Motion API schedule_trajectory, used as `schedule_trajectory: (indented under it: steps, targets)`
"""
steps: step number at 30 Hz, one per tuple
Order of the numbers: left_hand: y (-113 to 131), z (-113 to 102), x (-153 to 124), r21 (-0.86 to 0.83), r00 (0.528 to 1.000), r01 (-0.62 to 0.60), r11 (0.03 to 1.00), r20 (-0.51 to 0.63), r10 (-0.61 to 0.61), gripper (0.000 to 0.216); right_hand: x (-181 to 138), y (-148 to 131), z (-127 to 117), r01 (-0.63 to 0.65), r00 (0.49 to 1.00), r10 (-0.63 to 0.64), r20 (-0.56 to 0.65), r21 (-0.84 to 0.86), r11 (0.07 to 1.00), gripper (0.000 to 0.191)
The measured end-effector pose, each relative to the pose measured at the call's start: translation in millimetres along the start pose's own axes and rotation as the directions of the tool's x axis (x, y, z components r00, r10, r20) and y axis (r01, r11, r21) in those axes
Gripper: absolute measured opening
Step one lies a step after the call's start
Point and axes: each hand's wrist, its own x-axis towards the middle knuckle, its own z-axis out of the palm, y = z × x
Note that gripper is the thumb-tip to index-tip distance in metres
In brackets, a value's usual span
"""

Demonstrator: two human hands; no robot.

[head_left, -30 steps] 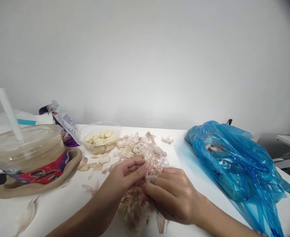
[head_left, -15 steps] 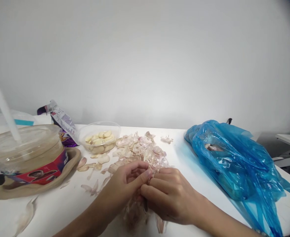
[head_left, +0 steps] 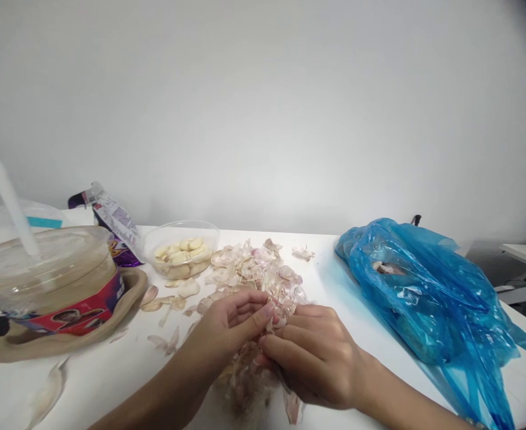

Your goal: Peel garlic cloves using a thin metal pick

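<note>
My left hand [head_left: 238, 322] and my right hand [head_left: 319, 352] meet in front of me, low over the table. Both are closed, with thumbs and fingertips pinched on a small pale garlic clove [head_left: 277, 320] that is partly hidden by the fingers. Just beyond them lies a heap of papery garlic skins [head_left: 249, 269]. More skins [head_left: 247, 388] are below my hands, blurred. To the left of the heap, a see-through plastic bowl [head_left: 148, 242] holds several peeled garlic cloves [head_left: 180, 251]. A few more cloves [head_left: 155, 303] and skins lie in front of the bowl.
At left, a large drink cup [head_left: 74, 280] with a white straw [head_left: 12, 206] sits in a brown cardboard holder [head_left: 132, 298]. Behind it stands a purple snack bag [head_left: 122, 239]. A blue plastic bag [head_left: 424, 298] lies at right. The wall [head_left: 263, 119] rises behind the table.
My fingertips have parted slightly, and the pale clove between them now shows more. My right hand has turned a little. A dark narrow thing below the right fingers no longer shows.
</note>
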Motion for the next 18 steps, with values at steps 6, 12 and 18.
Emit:
schedule_trajectory:
  steps: [6,12,18]
  targets:
    - [-0.9,1.9,-0.1,-0.02,0.999,-0.041,0.999,-0.035,0.04,0.021,-4.7,0.6,-0.9,0.011,0.998,-0.008,-0.061,0.046,0.999,0.01]
    - [-3.6,-0.2,-0.6,-0.053,0.998,-0.031,0.998,-0.047,0.028,0.022,0.0,-2.0,-6.9,0.012,0.988,-0.007,-0.155,0.03,0.999,0.01]
    - [-7.7,-2.5,1.1,-0.096,0.999,-0.044,0.994,0.004,0.044,0.023,2.4,-3.3,-10.8,-0.025,0.978,0.021,-0.209,-0.015,1.0,0.011]
